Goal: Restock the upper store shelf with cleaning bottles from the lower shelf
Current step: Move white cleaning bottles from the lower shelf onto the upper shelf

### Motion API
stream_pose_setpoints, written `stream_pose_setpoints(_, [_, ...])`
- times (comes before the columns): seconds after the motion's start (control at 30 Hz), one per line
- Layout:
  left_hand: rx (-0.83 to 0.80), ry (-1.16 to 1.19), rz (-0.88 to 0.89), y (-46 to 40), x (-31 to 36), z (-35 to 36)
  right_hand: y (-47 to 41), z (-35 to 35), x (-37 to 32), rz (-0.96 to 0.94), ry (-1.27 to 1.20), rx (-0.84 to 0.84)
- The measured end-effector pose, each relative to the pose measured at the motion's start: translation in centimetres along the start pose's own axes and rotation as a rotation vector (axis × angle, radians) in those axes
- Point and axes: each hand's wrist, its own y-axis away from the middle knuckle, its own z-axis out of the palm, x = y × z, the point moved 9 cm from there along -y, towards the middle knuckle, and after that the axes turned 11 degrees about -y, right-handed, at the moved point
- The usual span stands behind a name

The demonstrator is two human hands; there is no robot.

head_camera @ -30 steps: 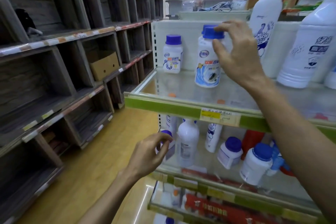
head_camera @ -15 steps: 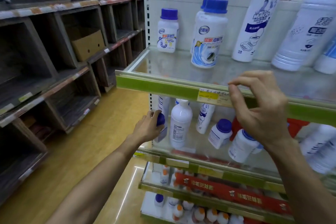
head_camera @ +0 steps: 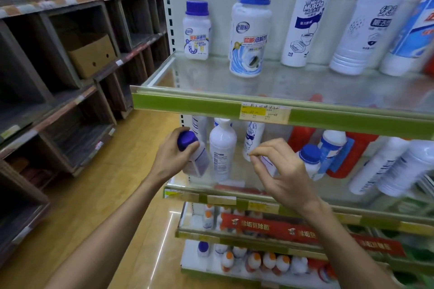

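Gripping a bottle (head_camera: 193, 155) by its blue-capped top, the left hand (head_camera: 172, 155) has it tilted at the lower shelf (head_camera: 223, 197) edge. Directly above lies the upper shelf (head_camera: 187, 107). The right hand (head_camera: 281, 171) hovers loosely pinched, holding nothing, nearer the other bottles.

The upper shelf (head_camera: 305, 91) carries two blue-capped jars (head_camera: 251, 33) toward its left edge and tall white bottles (head_camera: 373, 19) along the back right. The lower shelf (head_camera: 366, 204) holds white bottles (head_camera: 222, 148), apparently some tipped over at its right.
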Motion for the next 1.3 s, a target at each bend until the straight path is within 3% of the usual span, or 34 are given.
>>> stream_pose_setpoints(0.2, [-0.123, 0.417, -0.073, 3.7, 4.4, -1.9, 1.2, 2.9, 2.7, 0.338, -0.265, -0.033])
stream_pose_setpoints(0.3, [-0.157, 0.515, 0.036, 5.4, 8.2, -2.6, 2.5, 4.0, 3.3, 0.592, -0.443, -0.140])
stream_pose_setpoints(0.4, [-0.163, 0.623, 0.173, 6.2, 12.1, -3.8, 2.6, 3.6, 2.6, 0.666, -0.684, -0.159])
stream_pose_setpoints(0.6, [-0.143, 0.751, 0.246, 4.6, 16.6, -5.2, -1.0, -1.0, 0.5, 0.534, -0.826, 0.051])
stream_pose_setpoints(0.73, [-0.061, 0.666, 0.258, 2.9, 18.6, -6.2, -2.5, -4.1, -0.6, 0.354, -0.556, 0.245])
stream_pose_setpoints(0.87, [-0.093, 0.659, 0.223, 1.7, 19.5, -6.0, -3.7, -6.1, -3.3, 0.069, -0.141, 0.346])
stream_pose_setpoints(0.97, [-0.113, 0.686, 0.211, 1.3, 19.7, -5.8, -3.8, -6.0, -3.2, 0.057, -0.126, 0.356])
stream_pose_setpoints(1.13, [-0.126, 0.721, 0.249, 0.8, 20.7, -6.1, -3.4, -3.7, 0.8, 0.577, -0.811, 0.301])
stream_pose_setpoints(1.3, [-0.204, 0.761, 0.273, 0.3, 21.7, -6.1, -3.3, 1.3, 0.0, 0.933, -1.530, 0.011])
